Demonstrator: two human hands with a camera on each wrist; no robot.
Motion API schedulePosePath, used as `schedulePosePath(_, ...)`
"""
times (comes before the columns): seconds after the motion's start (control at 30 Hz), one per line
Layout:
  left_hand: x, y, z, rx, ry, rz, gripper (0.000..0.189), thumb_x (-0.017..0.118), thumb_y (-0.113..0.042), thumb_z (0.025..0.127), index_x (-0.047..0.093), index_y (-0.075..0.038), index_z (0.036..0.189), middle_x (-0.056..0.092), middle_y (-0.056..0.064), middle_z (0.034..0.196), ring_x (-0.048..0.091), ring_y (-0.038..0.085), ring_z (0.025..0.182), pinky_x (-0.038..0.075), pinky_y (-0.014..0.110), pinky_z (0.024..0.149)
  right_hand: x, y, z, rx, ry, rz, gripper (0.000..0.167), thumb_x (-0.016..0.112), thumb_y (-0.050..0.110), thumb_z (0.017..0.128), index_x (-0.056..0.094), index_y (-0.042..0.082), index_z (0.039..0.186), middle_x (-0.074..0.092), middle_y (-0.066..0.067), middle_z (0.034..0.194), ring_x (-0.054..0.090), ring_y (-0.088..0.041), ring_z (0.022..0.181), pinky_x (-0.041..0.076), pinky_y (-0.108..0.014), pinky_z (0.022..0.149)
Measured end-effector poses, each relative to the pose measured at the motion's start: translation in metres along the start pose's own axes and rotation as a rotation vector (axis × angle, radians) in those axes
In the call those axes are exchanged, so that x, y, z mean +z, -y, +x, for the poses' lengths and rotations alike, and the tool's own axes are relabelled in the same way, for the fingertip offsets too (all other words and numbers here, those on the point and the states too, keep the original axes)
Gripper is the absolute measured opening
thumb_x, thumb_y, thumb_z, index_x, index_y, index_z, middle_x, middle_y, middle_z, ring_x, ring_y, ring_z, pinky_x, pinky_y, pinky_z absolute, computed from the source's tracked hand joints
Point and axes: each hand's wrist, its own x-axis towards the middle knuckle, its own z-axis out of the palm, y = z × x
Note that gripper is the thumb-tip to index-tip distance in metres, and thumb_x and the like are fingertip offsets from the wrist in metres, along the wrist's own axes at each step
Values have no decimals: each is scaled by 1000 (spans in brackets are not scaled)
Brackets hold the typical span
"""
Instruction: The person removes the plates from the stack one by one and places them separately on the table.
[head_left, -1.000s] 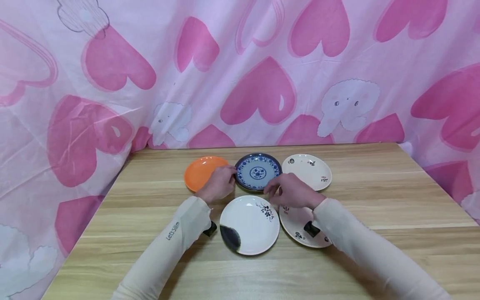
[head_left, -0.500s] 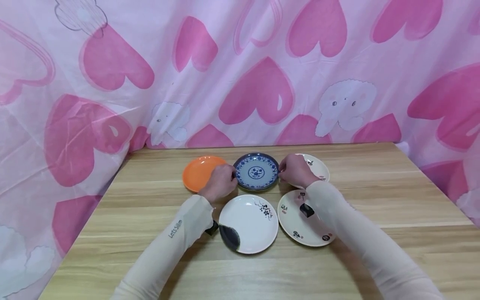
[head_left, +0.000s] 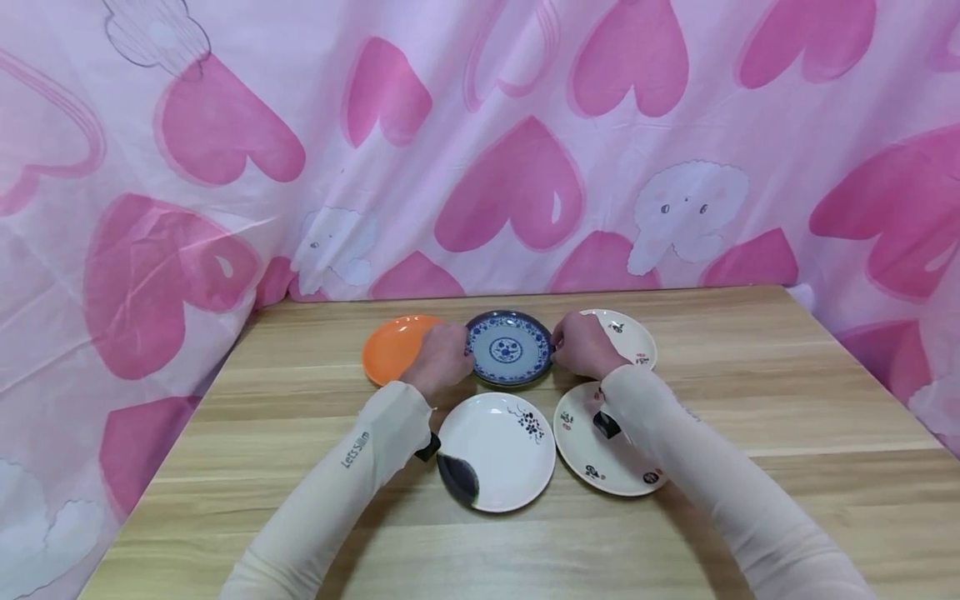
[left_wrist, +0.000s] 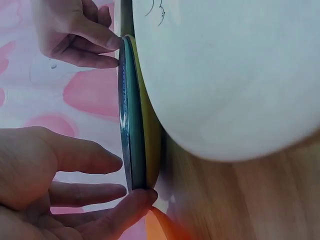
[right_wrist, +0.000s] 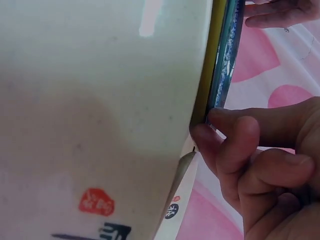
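Note:
A blue-patterned plate (head_left: 506,350) lies at the back centre of the table, on top of a yellow-edged plate (left_wrist: 152,145) that shows in the wrist views. At the stack's left edge, my left hand (head_left: 441,357) has its thumb by the upper rim and a finger (left_wrist: 142,197) against the edge. Opposite it, my right hand (head_left: 588,343) pinches the right edge between its fingertips (right_wrist: 212,135). The left hand partly covers an orange plate (head_left: 393,350). Behind the right hand is a cream plate (head_left: 630,333) with small dark motifs.
In front stands a white plate (head_left: 495,458) with a dark patch and a floral sprig. To its right, another cream plate (head_left: 600,450) lies partly under the right forearm. A pink heart-print cloth (head_left: 510,192) hangs behind the wooden table (head_left: 480,554).
My right hand has moved from the blue-patterned plate's front right to its right edge and taken hold there. My left hand has stayed at the left edge.

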Motion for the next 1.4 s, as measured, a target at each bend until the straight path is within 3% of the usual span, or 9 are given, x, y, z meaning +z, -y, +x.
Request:
schedulePosePath(0.17, -2, 3, 2, -35, -2, -65, 20, 66, -8, 92, 70, -1, 111, 71, 11, 96, 61, 22, 84, 52, 26, 66, 1, 2, -1, -11, 5, 3, 25, 75, 8, 84, 75, 0, 108, 74, -17, 104, 63, -28, 96, 54, -40, 87)
schedulePosePath(0.3, -3, 9, 4, -52, 7, -169, 32, 66, -11, 93, 67, -2, 124, 70, 13, 118, 63, 26, 104, 58, 35, 87, 2, 5, -2, 7, 22, 8, 25, 76, 9, 85, 74, 0, 108, 74, -17, 105, 63, -26, 93, 54, -34, 81)
schedulePosePath(0.43, -3, 14, 5, -42, 1, -216, 36, 67, -12, 93, 66, -2, 127, 67, 15, 130, 61, 28, 119, 53, 41, 103, 2, 8, -2, 12, 20, -1, 24, 76, 9, 85, 75, 1, 108, 74, -16, 104, 63, -25, 90, 52, -30, 75)
schedulePosePath(0.67, -3, 20, 6, -131, 30, -384, 35, 68, -11, 93, 66, -5, 127, 66, 13, 128, 60, 26, 108, 57, 37, 94, 1, 8, -3, 9, 22, -2, 27, 76, 9, 85, 74, 1, 111, 74, -16, 106, 63, -25, 92, 53, -32, 77)
schedulePosePath(0.8, -2, 23, 6, -130, 40, -446, 38, 68, -8, 92, 65, -4, 130, 66, 14, 127, 62, 25, 103, 58, 33, 89, 1, 8, -3, 6, 17, -5, 27, 76, 8, 85, 74, 1, 111, 74, -16, 106, 64, -25, 90, 53, -31, 77)
schedulePosePath(1.23, 0, 31, 2, -115, 28, -512, 39, 66, -7, 93, 64, -7, 133, 67, 11, 125, 62, 23, 95, 58, 28, 79, 1, 7, -3, 21, 35, 32, 28, 74, 6, 85, 73, 1, 113, 73, -17, 106, 64, -22, 81, 51, -24, 62)
schedulePosePath(1.4, -5, 37, -3, -115, 8, -524, 38, 68, -8, 93, 66, -10, 131, 67, 9, 127, 61, 24, 100, 58, 29, 86, 2, 6, -2, -5, 28, 17, 29, 69, 2, 83, 74, 0, 112, 74, -17, 104, 64, -24, 87, 53, -29, 70)
